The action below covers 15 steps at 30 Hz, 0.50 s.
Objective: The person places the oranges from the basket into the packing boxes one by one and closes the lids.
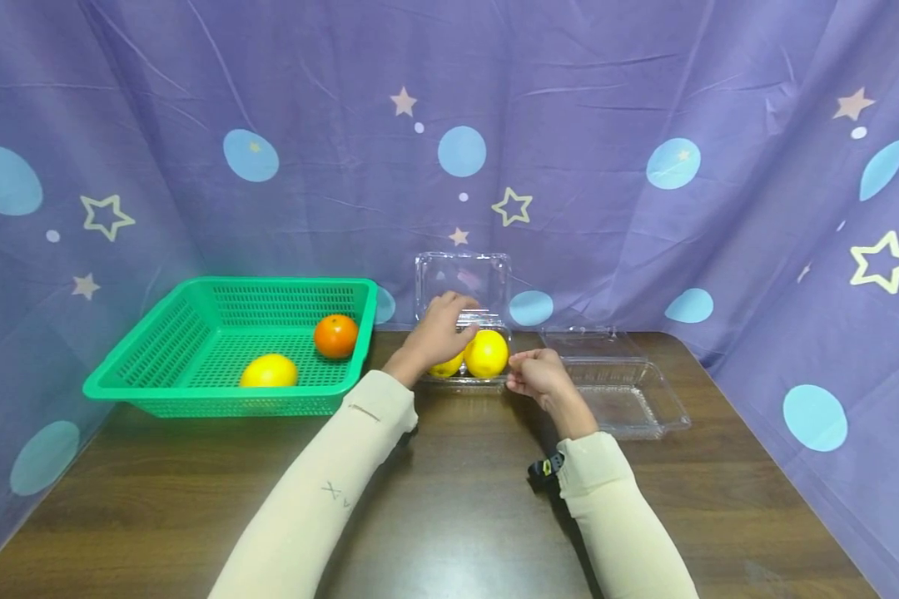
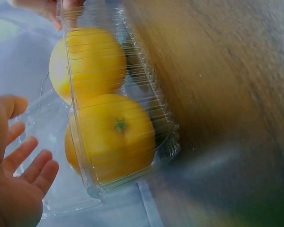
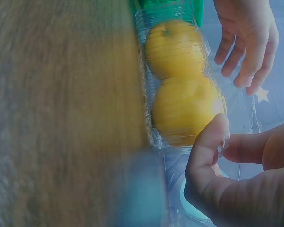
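A clear plastic clamshell container (image 1: 463, 279) stands on the table with its lid raised. Inside sit two yellow oranges (image 1: 487, 353) side by side; a green stem mark shows on one orange (image 2: 114, 137) in the left wrist view. My right hand (image 1: 543, 376) pinches the container's near right rim between thumb and finger, as the right wrist view shows. Over the left fruit, my left hand (image 1: 440, 333) reaches toward the lid, fingers spread and loosely bent. In the left wrist view, that hand (image 2: 16, 165) is apart from the fruit and holds nothing.
To the left stands a green perforated basket (image 1: 228, 391) with a yellow fruit (image 1: 270, 371) and a deeper orange fruit (image 1: 336, 336) in it. A second clear container (image 1: 622, 403), lid raised, lies right of my right hand. A purple curtain (image 1: 584, 100) hangs behind the wooden table (image 1: 457, 499).
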Motion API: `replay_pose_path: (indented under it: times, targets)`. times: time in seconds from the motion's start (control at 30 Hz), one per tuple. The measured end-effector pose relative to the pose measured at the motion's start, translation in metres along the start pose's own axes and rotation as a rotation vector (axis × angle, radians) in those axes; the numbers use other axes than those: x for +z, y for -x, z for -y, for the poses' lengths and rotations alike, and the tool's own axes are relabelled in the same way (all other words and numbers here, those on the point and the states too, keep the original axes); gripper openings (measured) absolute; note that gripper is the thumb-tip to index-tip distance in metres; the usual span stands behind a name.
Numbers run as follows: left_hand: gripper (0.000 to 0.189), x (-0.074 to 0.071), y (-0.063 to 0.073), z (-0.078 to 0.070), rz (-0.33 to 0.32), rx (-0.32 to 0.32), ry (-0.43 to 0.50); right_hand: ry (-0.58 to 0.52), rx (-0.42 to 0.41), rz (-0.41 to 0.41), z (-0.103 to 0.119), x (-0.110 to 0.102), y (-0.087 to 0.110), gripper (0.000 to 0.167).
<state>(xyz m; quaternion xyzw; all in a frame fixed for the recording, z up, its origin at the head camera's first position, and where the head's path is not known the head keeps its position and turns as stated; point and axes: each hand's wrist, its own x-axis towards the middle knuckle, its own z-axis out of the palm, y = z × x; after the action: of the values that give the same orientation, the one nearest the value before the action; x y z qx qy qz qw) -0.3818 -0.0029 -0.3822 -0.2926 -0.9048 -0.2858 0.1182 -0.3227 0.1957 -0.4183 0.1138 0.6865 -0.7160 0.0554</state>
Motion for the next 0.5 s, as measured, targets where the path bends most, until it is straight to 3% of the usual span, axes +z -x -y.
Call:
replay_pose_path:
  times: [0.2,0.5]
  targets:
    - [0.043,0.002,-0.003,0.007,-0.185,-0.078,0.079,-0.002,-0.002,0.001,0.000,-0.001,0.000,0.019]
    - [0.032,0.005,-0.007,0.014,-0.529,-0.232,0.303,0.000,0.007,0.003,0.000,-0.001,0.000,0.021]
